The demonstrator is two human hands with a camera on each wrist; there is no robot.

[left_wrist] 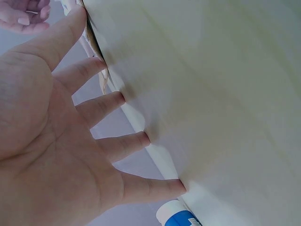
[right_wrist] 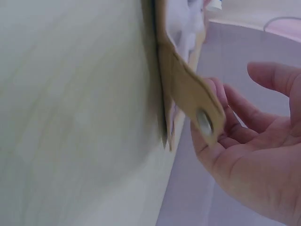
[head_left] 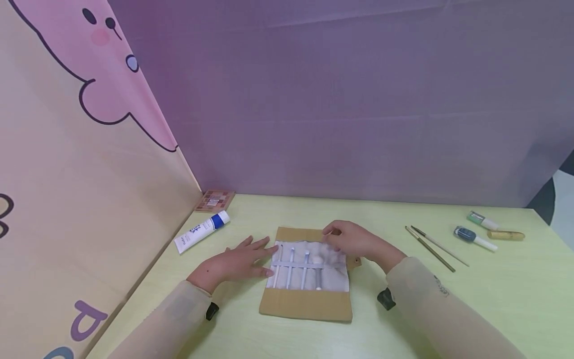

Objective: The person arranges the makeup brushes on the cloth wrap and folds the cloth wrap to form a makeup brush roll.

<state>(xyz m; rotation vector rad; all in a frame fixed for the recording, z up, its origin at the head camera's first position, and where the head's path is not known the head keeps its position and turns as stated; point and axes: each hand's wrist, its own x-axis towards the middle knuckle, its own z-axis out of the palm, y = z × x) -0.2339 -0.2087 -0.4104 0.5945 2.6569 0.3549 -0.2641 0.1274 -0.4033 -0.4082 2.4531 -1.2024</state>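
Note:
An unfolded tan roll-up pouch lies on the table, its pale lining holding several slim tools under a cross band. My left hand is spread wide at the pouch's left side. In the left wrist view its fingertips rest along the table. Over the pouch's upper right corner is my right hand, fingers bent. The right wrist view shows its thumb apart from the other fingers, with no held item visible. A tan strap with a metal snap sticks out before those fingers.
A white tube with a blue band and a patterned red-brown square lie to the left. Two thin brushes lie right of the pouch. Farther right are two small bottles and a short wooden stick. Fabric walls enclose the table.

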